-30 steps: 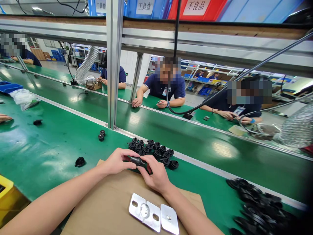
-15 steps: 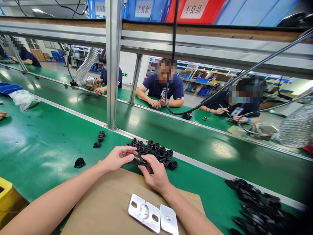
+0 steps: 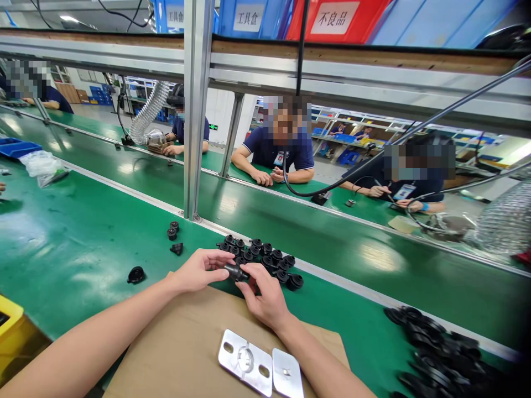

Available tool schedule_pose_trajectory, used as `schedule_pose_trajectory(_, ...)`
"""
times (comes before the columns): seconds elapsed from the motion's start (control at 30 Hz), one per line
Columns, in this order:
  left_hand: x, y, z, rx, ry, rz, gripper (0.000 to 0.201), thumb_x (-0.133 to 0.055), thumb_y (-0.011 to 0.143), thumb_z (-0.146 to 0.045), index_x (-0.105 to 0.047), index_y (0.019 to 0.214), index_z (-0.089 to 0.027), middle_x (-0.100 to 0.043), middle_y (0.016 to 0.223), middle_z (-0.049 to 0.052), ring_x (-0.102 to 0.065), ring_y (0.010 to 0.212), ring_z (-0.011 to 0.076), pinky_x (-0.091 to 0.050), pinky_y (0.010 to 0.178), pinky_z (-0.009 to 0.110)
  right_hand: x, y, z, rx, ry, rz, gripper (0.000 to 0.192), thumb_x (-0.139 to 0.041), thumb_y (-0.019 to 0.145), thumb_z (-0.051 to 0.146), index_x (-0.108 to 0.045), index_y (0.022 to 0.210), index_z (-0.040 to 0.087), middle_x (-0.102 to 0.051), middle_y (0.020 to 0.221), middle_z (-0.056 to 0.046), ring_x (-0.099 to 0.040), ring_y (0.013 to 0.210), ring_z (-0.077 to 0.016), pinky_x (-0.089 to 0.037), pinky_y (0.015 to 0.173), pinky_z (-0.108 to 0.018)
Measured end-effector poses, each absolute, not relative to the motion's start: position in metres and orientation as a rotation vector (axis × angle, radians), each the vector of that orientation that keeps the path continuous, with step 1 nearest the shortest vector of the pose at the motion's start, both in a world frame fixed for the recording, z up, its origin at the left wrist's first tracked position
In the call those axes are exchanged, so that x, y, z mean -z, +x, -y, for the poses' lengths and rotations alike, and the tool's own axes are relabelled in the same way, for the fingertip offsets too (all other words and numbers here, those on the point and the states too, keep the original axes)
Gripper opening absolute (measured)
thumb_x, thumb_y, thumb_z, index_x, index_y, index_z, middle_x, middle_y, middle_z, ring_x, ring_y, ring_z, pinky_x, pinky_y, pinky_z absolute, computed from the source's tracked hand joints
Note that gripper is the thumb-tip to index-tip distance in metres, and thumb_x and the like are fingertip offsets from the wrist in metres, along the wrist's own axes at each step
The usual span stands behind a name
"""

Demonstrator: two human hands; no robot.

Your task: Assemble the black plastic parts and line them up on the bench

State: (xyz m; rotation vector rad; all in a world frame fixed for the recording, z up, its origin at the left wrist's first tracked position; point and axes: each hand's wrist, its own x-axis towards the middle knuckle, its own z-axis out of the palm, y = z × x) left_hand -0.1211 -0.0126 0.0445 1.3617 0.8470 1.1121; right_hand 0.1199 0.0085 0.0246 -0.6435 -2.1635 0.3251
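Between my two hands is a black cylindrical part (image 3: 235,271), lying roughly sideways above the near edge of the green bench. My left hand (image 3: 204,270) has its thumb and fingers closed on the left end. At the other end, my right hand (image 3: 262,290) pinches the part with thumb and fingertips. Just behind it stand several stepped black round parts (image 3: 265,255) in a cluster. On the brown cardboard (image 3: 178,342) below my hands lie a silver metal plate (image 3: 245,360) with slots and a round recess, and a smaller silver plate (image 3: 287,372).
A heap of black parts (image 3: 440,348) is at the right. Loose black pieces (image 3: 135,275) lie to the left, near a yellow bin (image 3: 14,331). A metal post (image 3: 194,110) rises at the bench's back rail. Co-workers (image 3: 282,143) sit across the green conveyor (image 3: 332,221).
Both hands keep hold of the black cylindrical part, almost in place. The view has shifted slightly. One small loose black piece at the left now sits farther right and is turned differently.
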Motion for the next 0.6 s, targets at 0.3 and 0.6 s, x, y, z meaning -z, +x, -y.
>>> schedule_pose_trajectory(0.3, -0.055, -0.126, 0.018, -0.967, 1.979, -1.12, 0.056, -0.085, 0.078, -0.021, -0.071, 0.132, -0.024, -0.078, 0.112, 0.006, -0.071, 0.106, 0.0258, -0.052, 0.097, 0.037, -0.03, 0.116, -0.007, -0.197, -0.613, 2.288, 0.03, -0.065, 0.1, 0.025, -0.061, 0.129, 0.023, -0.073, 0.104, -0.009, -0.071, 0.082, -0.0211, -0.057, 0.063, -0.032)
schedule_pose_trajectory(0.6, -0.043, -0.117, 0.02, -0.921, 1.948, -1.416, 0.026, -0.078, 0.084, -0.024, -0.062, 0.105, -0.024, -0.073, 0.096, 0.0, -0.066, 0.081, 0.0194, -0.048, 0.071, 0.029, -0.016, 0.118, -0.012, -0.319, -0.71, 2.293, 0.044, -0.059, 0.106, 0.028, -0.051, 0.149, 0.023, -0.08, 0.106, -0.005, -0.064, 0.053, -0.0113, -0.052, 0.054, -0.027)
